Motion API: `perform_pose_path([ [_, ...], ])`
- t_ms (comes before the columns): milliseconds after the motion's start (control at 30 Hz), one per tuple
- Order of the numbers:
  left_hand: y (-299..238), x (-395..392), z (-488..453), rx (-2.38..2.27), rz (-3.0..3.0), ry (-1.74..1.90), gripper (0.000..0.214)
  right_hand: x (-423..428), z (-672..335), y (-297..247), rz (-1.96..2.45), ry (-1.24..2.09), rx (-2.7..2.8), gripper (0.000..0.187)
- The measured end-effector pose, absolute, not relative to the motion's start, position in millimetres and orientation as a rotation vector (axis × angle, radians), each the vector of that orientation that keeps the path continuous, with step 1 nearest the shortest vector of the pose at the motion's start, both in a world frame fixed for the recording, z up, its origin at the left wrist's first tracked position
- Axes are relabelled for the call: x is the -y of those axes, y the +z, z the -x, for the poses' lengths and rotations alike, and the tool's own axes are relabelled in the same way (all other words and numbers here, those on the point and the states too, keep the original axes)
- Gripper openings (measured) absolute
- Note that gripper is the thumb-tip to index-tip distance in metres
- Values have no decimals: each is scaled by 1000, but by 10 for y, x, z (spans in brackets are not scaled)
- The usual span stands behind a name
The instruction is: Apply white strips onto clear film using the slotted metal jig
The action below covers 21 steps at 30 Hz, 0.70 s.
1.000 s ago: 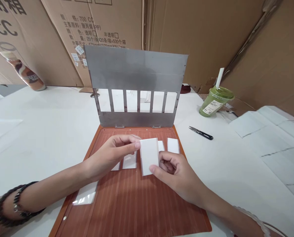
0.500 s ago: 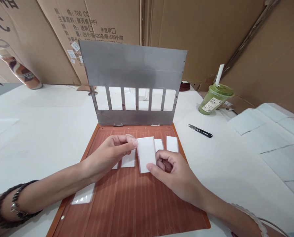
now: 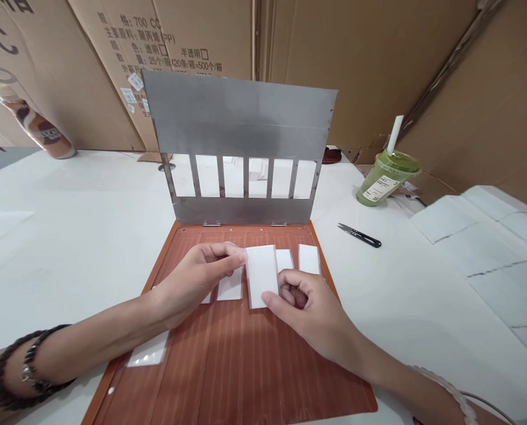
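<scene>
Both my hands hold one white rectangular card just above a grooved orange-brown board. My left hand pinches the card's upper left edge. My right hand grips its lower right corner with curled fingers. More white cards lie in a row on the board, one beside my left hand and two to the right of the held card. A hinged metal plate with several rectangular slots stands upright at the board's far edge.
A clear film piece lies at the board's left edge. Black snips and a green drink cup with a straw sit to the right. White sheets cover the far right. Cardboard boxes stand behind; a bottle leans at the left.
The held card has sunk slightly toward the board and shifted a little left with both hands. Nothing else has moved.
</scene>
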<state>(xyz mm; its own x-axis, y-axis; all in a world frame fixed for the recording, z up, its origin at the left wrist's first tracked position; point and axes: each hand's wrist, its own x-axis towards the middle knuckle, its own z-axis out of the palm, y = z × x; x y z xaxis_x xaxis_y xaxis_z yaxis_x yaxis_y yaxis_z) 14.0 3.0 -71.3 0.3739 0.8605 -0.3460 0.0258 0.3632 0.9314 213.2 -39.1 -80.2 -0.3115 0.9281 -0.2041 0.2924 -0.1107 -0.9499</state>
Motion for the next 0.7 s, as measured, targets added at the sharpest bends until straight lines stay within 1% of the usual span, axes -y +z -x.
perform_pose_path([
  [200, -750, -5, -159, -985, -1107, 756, 31, 344, -2136, -832, 1346, 1425, 1540, 40],
  [267, -724, 34, -181, -989, -1147, 731, 32, 331, -2137, -830, 1356, 1415, 1528, 40],
  [367, -660, 88, -214, -1059, -1248, 651, 27, 328, -2134, -820, 1374, 1396, 1536, 40],
  [567, -635, 79, -221, -1083, -1288, 691, 22, 337, -2121, -823, 1368, 1409, 1558, 38],
  [700, -671, 66, -195, -1077, -1286, 639, 20, 339, -2117, -841, 1371, 1439, 1571, 38],
])
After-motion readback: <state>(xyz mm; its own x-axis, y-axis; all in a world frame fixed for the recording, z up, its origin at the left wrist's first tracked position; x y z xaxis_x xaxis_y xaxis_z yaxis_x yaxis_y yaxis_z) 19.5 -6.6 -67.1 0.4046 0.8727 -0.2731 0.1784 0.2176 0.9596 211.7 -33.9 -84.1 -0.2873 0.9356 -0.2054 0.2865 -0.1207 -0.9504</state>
